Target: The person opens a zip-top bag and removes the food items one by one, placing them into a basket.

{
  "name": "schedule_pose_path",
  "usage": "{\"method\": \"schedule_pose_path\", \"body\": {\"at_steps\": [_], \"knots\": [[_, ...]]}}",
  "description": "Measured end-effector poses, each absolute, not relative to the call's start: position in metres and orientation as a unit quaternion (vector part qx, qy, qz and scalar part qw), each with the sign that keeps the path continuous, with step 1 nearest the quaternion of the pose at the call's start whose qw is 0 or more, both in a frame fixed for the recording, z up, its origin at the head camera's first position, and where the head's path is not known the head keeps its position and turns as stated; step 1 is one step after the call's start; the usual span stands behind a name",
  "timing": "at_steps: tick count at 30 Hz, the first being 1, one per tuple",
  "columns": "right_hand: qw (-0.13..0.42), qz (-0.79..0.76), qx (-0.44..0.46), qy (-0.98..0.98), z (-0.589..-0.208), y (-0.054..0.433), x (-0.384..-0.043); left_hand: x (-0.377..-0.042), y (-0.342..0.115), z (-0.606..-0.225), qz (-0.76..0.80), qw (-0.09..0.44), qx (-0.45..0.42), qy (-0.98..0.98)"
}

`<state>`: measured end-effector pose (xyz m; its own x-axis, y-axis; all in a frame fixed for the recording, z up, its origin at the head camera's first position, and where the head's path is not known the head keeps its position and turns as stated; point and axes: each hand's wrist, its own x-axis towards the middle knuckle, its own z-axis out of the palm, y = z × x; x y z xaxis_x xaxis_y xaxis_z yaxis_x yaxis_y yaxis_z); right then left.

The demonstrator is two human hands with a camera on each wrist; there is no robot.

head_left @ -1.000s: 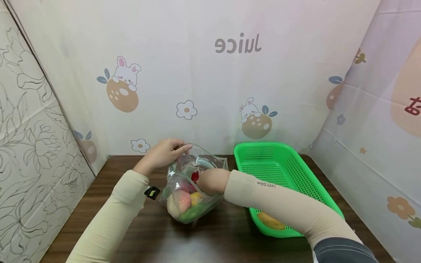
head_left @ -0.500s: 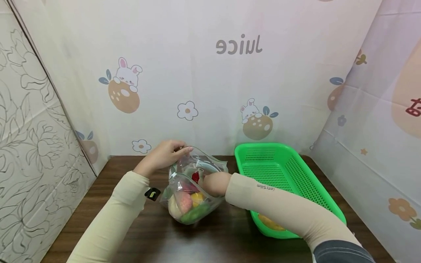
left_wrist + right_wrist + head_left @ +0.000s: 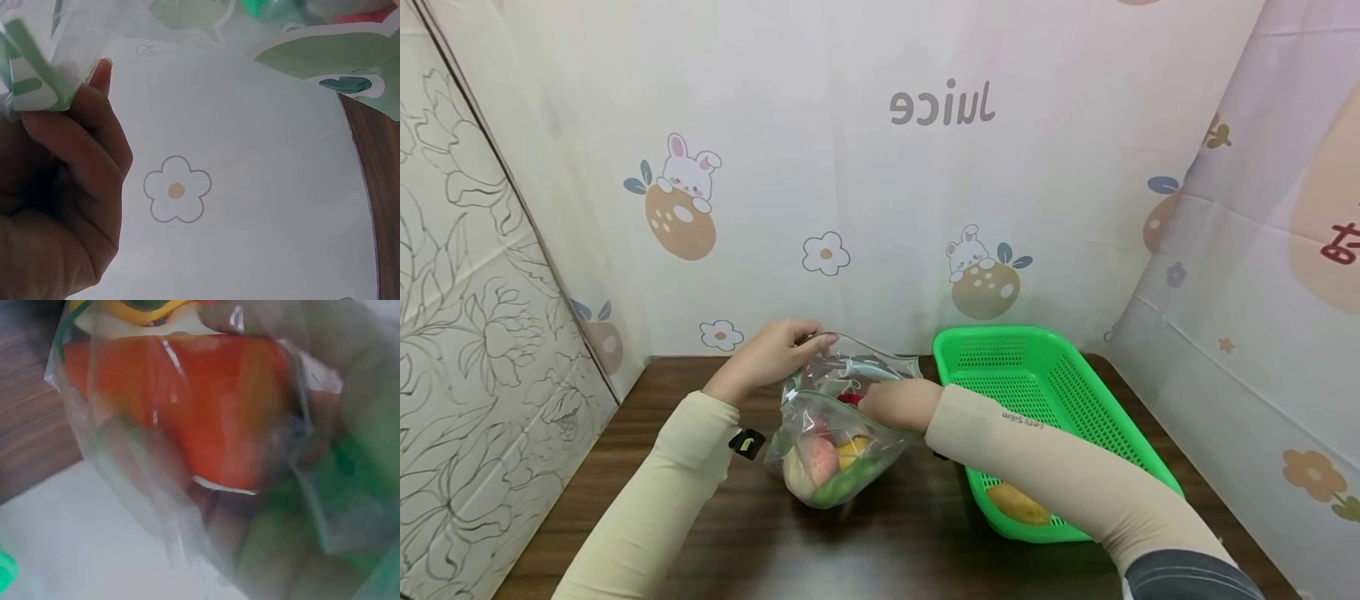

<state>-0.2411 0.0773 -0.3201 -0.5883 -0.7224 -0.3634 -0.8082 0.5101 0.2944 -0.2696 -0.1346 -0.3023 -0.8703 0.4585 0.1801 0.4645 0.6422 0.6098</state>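
Observation:
A clear zip bag (image 3: 868, 354) stands with its mouth spread on the dark wooden table. My left hand (image 3: 775, 354) pinches the bag's rim at the far left; up close, the fingers (image 3: 94, 144) curl at the plastic's edge. Through the bag's front show a peach-like pink and cream fruit (image 3: 820, 462), a yellow one (image 3: 852, 452) and a long green piece (image 3: 846, 483). My right hand (image 3: 895, 404) reaches into the mouth, fingertips hidden beside a red patch (image 3: 850, 399). In the right wrist view an orange-red shape (image 3: 187, 394) lies among blurred fingers behind plastic; I cannot tell whether they hold anything.
A green perforated basket (image 3: 951, 350) stands close to the right of the bag, with a yellow-brown oblong fruit (image 3: 1018, 504) near its front end. A patterned curtain (image 3: 880, 208) hangs behind the table. A black wrist camera (image 3: 747, 442) sits under the left sleeve.
The right hand has shifted slightly up and to the right within the bag's mouth, and less of the red patch shows beside it. The left hand keeps its hold on the rim.

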Motion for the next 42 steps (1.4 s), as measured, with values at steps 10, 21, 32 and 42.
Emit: {"method": "schedule_pose_path", "body": {"at_steps": [10,21,32,42], "knots": [[0.091,0.257,-0.449,0.851,-0.312,0.074,-0.245,-0.268,-0.134,-0.301,-0.339,0.005,-0.255,-0.906],[0.137,0.061,-0.42,0.895,-0.279,0.08,-0.238,-0.269,-0.135,-0.301,-0.337,0.008,-0.257,-0.906],[0.116,-0.04,-0.452,0.883,-0.245,0.096,-0.227,-0.269,-0.139,-0.304,-0.339,0.011,-0.26,-0.904],[0.119,-0.079,-0.47,0.871,-0.239,0.113,-0.223,-0.27,-0.14,-0.306,-0.336,0.013,-0.261,-0.905]]}}
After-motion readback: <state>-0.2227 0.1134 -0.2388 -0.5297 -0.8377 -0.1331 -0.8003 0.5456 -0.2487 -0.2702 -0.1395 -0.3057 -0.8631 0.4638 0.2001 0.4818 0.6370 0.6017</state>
